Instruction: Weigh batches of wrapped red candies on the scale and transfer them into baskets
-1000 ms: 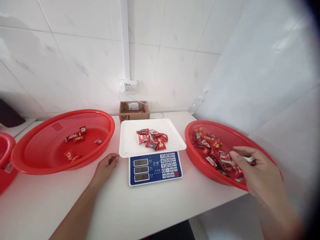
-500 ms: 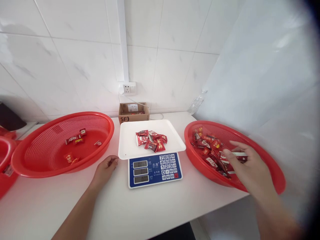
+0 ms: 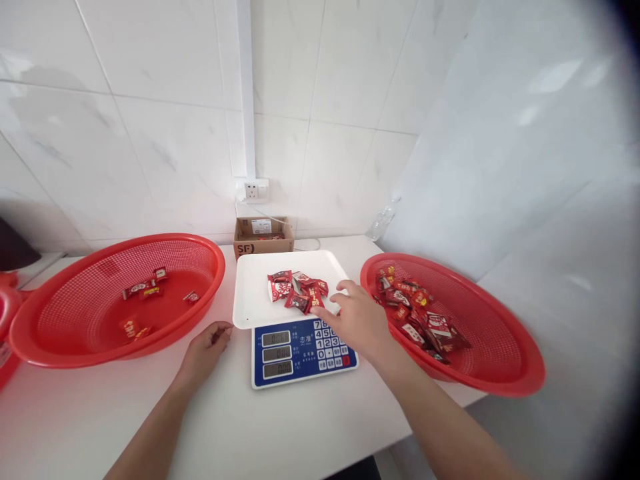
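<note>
On the white weighing tray (image 3: 253, 293) lies a small pile of red wrapped sweets (image 3: 299, 293). The tray sits on a blue digital scale (image 3: 305, 353) with lit number displays and a keypad. My right hand (image 3: 357, 317) reaches over the tray's right edge, its thumb and fingers spread beside the pile. No sweet shows between its fingers, though its palm side is partly hidden. My left hand (image 3: 207, 347) rests on the table left of the scale, fingers curled in, with nothing visible in them.
A red basket (image 3: 520, 353) on the right holds many wrapped sweets. Another red basket (image 3: 45, 333) on the left holds several. Behind the tray stands a cardboard box (image 3: 250, 248), near a clear plastic bottle (image 3: 384, 219) and a wall socket (image 3: 257, 191).
My right hand has moved left from over the right basket to the tray. The pale strip seen at its fingers before no longer shows there. My left hand stays put.
</note>
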A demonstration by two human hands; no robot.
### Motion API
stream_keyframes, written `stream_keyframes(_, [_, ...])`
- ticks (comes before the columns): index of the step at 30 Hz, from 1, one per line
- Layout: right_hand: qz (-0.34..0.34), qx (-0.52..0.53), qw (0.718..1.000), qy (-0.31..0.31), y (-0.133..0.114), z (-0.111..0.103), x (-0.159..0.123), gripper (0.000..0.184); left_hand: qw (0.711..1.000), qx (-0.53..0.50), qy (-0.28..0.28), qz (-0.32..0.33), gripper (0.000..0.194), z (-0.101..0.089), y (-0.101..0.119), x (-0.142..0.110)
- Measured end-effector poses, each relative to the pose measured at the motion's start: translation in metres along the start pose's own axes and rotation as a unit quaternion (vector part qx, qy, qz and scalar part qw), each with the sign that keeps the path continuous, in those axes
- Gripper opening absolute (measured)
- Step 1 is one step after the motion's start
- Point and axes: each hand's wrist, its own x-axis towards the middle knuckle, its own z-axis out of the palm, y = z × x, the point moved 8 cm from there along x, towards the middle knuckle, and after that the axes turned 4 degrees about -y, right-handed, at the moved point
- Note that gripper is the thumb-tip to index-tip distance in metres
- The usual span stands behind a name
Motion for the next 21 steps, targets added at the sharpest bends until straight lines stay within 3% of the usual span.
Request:
stream_keyframes(3, [0.010, -0.030, 0.998, -0.055, -0.013, 0.019, 0.013, 0.058, 1.000, -0.007, 0.001, 0.007, 0.034, -0.001, 0.003, -0.001])
stream_keyframes(7, [0.034, -0.037, 0.995, -0.083, -0.014, 0.027, 0.024, 0.061, 1.000, -0.005, -0.006, 0.004, 0.034, 0.000, 0.003, 0.000])
stream_keyframes(15, [0.018, -0.005, 0.996, -0.092, -0.014, 0.031, 0.026, 0.030, 1.000, 0.003, -0.017, 0.009, 0.030, 0.002, -0.002, 0.002])
stream_keyframes(21, [0.024, 0.118, 0.990, -0.074, -0.007, 0.020, 0.024, 0.022, 1.000, -0.004, -0.013, 0.022, 0.029, 0.002, 0.001, 0.001])
